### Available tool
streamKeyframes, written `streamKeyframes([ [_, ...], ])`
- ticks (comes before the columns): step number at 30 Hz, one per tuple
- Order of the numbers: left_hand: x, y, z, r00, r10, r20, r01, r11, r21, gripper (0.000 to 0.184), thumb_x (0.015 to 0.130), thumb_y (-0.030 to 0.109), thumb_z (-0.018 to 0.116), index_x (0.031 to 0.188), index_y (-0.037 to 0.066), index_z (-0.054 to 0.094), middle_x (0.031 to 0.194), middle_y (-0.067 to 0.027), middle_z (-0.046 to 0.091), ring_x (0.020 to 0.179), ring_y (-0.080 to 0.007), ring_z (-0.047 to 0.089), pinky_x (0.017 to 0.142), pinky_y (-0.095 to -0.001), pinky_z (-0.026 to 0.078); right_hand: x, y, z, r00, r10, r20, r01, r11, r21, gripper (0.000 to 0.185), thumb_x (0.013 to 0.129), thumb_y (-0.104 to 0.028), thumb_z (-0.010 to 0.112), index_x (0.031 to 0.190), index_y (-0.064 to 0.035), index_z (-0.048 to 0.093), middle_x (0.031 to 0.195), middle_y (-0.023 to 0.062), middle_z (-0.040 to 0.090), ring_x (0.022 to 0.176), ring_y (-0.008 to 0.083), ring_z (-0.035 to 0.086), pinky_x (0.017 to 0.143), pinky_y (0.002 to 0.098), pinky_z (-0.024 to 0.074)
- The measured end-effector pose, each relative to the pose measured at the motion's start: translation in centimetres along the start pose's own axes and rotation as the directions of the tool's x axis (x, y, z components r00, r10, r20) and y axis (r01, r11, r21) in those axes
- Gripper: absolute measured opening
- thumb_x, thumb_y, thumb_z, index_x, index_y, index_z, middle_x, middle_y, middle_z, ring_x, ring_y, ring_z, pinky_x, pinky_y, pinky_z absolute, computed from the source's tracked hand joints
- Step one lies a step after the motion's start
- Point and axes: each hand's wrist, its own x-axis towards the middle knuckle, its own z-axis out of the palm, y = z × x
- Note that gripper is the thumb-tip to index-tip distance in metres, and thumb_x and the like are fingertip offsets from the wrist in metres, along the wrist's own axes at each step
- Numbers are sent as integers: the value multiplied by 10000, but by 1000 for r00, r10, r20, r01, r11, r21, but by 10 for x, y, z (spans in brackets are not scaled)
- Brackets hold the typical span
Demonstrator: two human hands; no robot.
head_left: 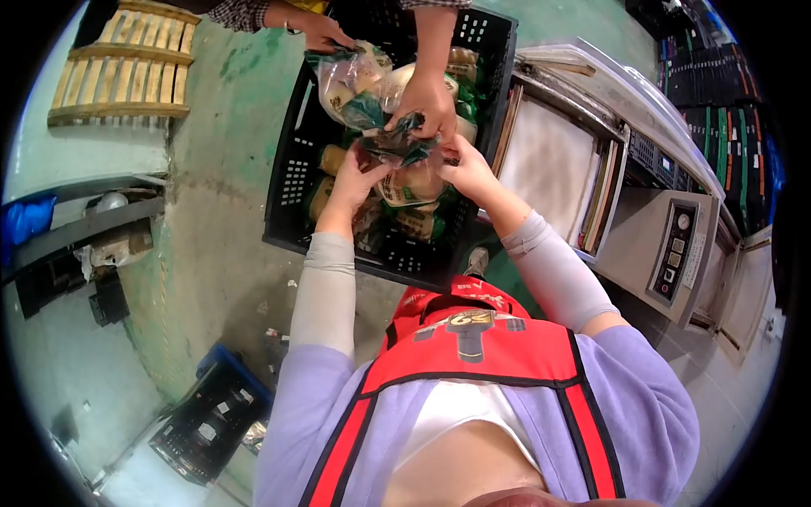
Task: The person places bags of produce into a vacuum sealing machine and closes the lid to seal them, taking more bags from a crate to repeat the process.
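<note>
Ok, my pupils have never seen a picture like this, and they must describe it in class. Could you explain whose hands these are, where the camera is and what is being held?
There is no robot: the one picture comes from a camera on a person's head, looking down past their red apron.

The wearer's left hand and right hand reach forward to a dark green and clear bag. Part of their grip is hidden. A co-worker's hand grasps it from the far side; their other hand holds another bag.

Below, more packed bags lie in a black crate.
</note>
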Motion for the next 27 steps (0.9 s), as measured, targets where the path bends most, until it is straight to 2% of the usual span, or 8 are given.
streamKeyframes([
  [5, -17, -4, 0, 984, -126, -126, 115, 989, -90, 402, 743, 50, 683, 1092, 6, 489, 1009, -56, 576, 897, -121, 545, 760, -238, 446, 12, 12, 7, 994, 83, -71, -79, 995, 61, 334, 776, -85, 638, 1064, 18, 504, 1039, 68, 572, 916, 125, 535, 835, 276, 425],
  [9, -37, -1, 7, 965, -135, -226, 99, 982, -163, 155, 771, -13, 625, 909, 20, 562, 848, -16, 609, 760, -95, 561, 698, -228, 452, 9, 17, 5, 997, 7, 71, -13, 997, 82, 231, 800, -90, 622, 993, 7, 539, 923, 18, 583, 849, 95, 537, 795, 253, 433],
  [14, -59, -5, 14, 948, -173, -267, 101, 959, -264, 211, 779, -29, 609, 963, 30, 527, 877, -14, 594, 772, -92, 553, 708, -220, 451, -3, 17, 5, 994, -46, 103, 49, 998, -29, 170, 829, -103, 601, 957, 1, 560, 862, -14, 580, 802, 65, 518, 742, 218, 423],
  [17, -73, 6, 23, 954, -59, -294, -1, 980, -201, 226, 808, -33, 558, 1019, 31, 506, 894, -23, 584, 798, -92, 549, 724, -211, 445, -21, 5, 6, 997, -62, 53, 64, 997, -40, 118, 851, -92, 577, 926, -2, 575, 848, -27, 578, 775, 52, 503, 720, 197, 410],
  [19, -81, 23, 30, 950, 132, -283, -176, 975, -137, 287, 826, -56, 439, 1101, 26, 443, 984, -80, 567, 861, -137, 557, 726, -238, 464, -39, -11, 6, 993, -121, -8, 119, 956, 270, 174, 845, -147, 569, 937, -1, 591, 849, 24, 622, 771, 103, 540, 686, 242, 429],
  [21, -97, 72, 50, 937, 171, -304, -211, 972, -106, 289, 845, -49, 397, 1127, 1, 435, 1024, -107, 568, 870, -128, 549, 765, -229, 442, -56, -41, -2, 974, -226, -36, 227, 940, 256, 154, 877, -122, 536, 950, 0, 593, 847, -1, 611, 767, 75, 533, 687, 223, 431],
  [24, -110, 110, 74, 898, 316, -306, -342, 939, -35, 245, 871, -22, 415, 1115, -1, 431, 1033, -107, 567, 859, -112, 542, 765, -212, 426, -85, -100, -22, 931, -334, -148, 362, 795, 487, 129, 892, -73, 509, 939, 12, 594, 884, 31, 614, 814, 83, 556, 732, 210, 437],
  [27, -113, 130, 99, 766, 564, -309, -573, 816, 69, 174, 892, 45, 479, 1060, 2, 465, 963, -80, 592, 793, -86, 534, 723, -198, 424, -102, -118, -49, 854, -480, -200, 516, 734, 442, 150, 899, -114, 517, 936, 6, 599, 878, 29, 622, 784, 73, 554, 708, 210, 442],
])
